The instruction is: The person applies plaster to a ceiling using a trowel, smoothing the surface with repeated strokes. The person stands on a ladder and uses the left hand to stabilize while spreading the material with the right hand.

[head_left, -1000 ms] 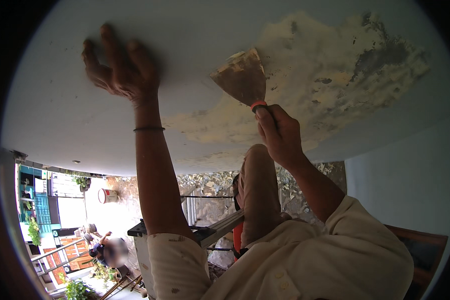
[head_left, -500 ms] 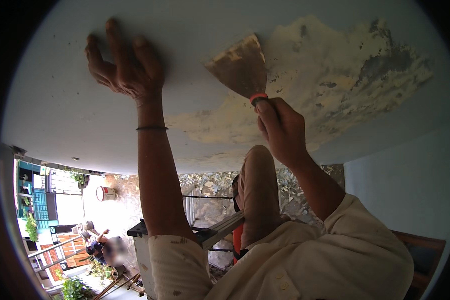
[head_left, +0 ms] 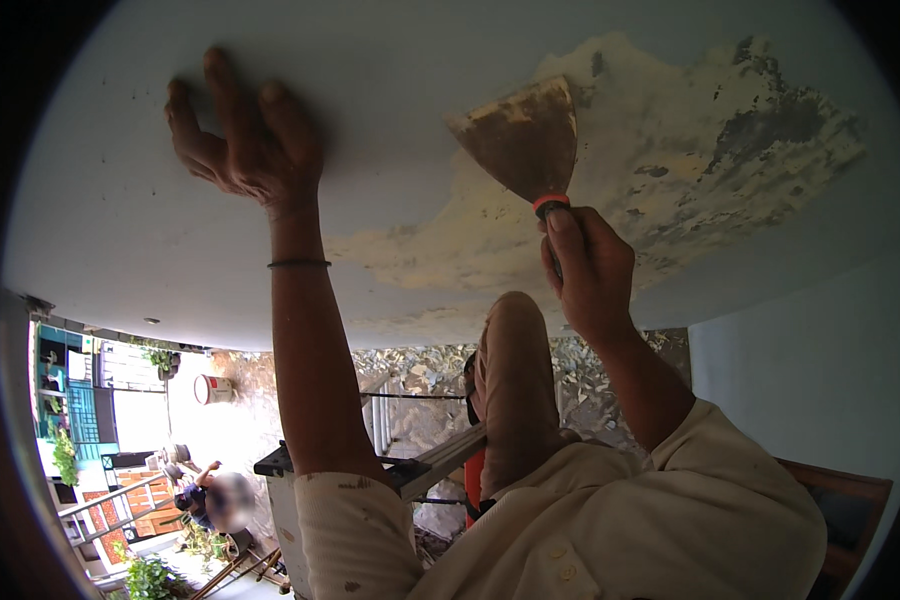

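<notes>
My right hand (head_left: 592,262) is wrapped round the dark handle of a wide scraper (head_left: 526,138). Its triangular metal blade is smeared with pale residue, and an orange-red collar joins it to the handle. The blade points up at the left side of a cream, peeled patch (head_left: 660,160) on the grey-blue painted wall (head_left: 380,90). I cannot tell how firmly the blade's edge meets the surface. My left hand (head_left: 245,145) rests with fingers spread against the paint, left of the patch, and holds nothing. A thin dark band circles the left wrist.
A ladder (head_left: 440,460) stands beneath me, near my bent knee (head_left: 518,350). Paint flakes (head_left: 595,375) litter the ground below. At lower left are a white bucket (head_left: 212,389), another person (head_left: 202,498), and a green plant (head_left: 153,578). A wooden-framed piece (head_left: 840,490) stands at lower right.
My right hand and the scraper have shifted right and slightly down across the wall, the blade now overlapping more of the patch. My left hand has barely moved.
</notes>
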Motion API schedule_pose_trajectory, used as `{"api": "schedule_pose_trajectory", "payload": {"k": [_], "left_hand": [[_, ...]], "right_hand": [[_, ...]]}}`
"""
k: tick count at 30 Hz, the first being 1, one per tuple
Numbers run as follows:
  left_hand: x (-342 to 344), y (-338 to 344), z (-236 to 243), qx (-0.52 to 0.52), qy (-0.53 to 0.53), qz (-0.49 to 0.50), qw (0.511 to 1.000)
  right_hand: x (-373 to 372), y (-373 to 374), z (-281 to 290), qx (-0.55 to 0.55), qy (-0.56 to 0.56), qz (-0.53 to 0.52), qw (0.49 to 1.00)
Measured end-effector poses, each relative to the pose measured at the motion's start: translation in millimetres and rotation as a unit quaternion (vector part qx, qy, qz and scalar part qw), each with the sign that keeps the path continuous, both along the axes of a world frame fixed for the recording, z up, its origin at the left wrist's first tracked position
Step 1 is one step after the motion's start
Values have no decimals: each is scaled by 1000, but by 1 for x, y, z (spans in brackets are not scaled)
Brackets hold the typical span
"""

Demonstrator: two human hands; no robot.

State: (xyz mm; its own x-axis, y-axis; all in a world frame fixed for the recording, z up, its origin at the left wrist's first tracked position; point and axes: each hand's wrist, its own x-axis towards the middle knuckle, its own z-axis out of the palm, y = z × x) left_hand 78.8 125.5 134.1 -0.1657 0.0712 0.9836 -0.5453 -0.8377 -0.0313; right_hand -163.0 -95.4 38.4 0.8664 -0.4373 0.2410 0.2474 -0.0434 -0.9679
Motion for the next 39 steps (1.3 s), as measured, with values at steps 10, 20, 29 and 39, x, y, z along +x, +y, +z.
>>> {"api": "schedule_pose_trajectory", "payload": {"k": [10, 20, 29, 39], "left_hand": [[1, 0, 0, 8, -19, 12, 1000], [5, 3, -4, 2, 14, 12, 1000], [2, -1, -2, -6, 7, -7, 1000], [-2, -2, 0, -19, 12, 8, 1000]], "right_hand": [[-9, -16, -10, -63, 16, -15, 998], [-20, -35, 44, -259, 82, -21, 962], [-21, -42, 47, -284, 86, -1, 955], [-23, -51, 38, -299, 93, 0, 950]]}}
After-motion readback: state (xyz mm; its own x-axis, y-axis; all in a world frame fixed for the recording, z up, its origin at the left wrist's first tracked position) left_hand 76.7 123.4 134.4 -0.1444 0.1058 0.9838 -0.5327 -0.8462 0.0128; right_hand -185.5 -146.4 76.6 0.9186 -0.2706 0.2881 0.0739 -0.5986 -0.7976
